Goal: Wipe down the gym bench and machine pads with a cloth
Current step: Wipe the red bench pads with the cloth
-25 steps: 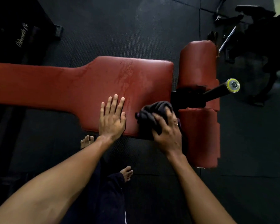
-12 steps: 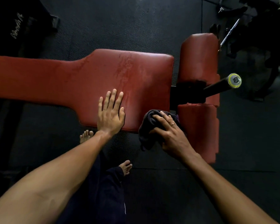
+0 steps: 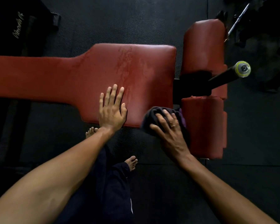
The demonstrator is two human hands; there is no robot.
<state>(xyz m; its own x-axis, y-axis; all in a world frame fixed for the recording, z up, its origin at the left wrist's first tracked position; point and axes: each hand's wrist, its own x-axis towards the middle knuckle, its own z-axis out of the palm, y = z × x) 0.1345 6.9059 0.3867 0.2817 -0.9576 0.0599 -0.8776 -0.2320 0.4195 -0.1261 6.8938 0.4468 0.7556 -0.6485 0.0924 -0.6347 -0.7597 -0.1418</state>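
Observation:
A red padded bench point(image 3: 136, 70) runs from the left edge to the centre, with wet streaks on its wide end. My left hand point(image 3: 111, 110) rests flat on the pad's near edge, fingers straight. My right hand point(image 3: 170, 133) grips a bunched dark cloth point(image 3: 150, 115) against the bench's near right corner, its fingers curved over the bundle. To the right are two red roller pads, a far one point(image 3: 204, 46) and a near one point(image 3: 205, 126). The cloth lies next to the near one.
A black bar with a yellow-ringed end cap point(image 3: 242, 69) sticks out between the rollers. Dark machine parts point(image 3: 265, 21) stand at the top right and dark equipment point(image 3: 18, 26) at the top left. My bare feet point(image 3: 132, 162) stand on black rubber flooring.
My right hand slid the cloth from the top of the pad's right end down to its near corner and edge. My left hand stayed flat on the pad.

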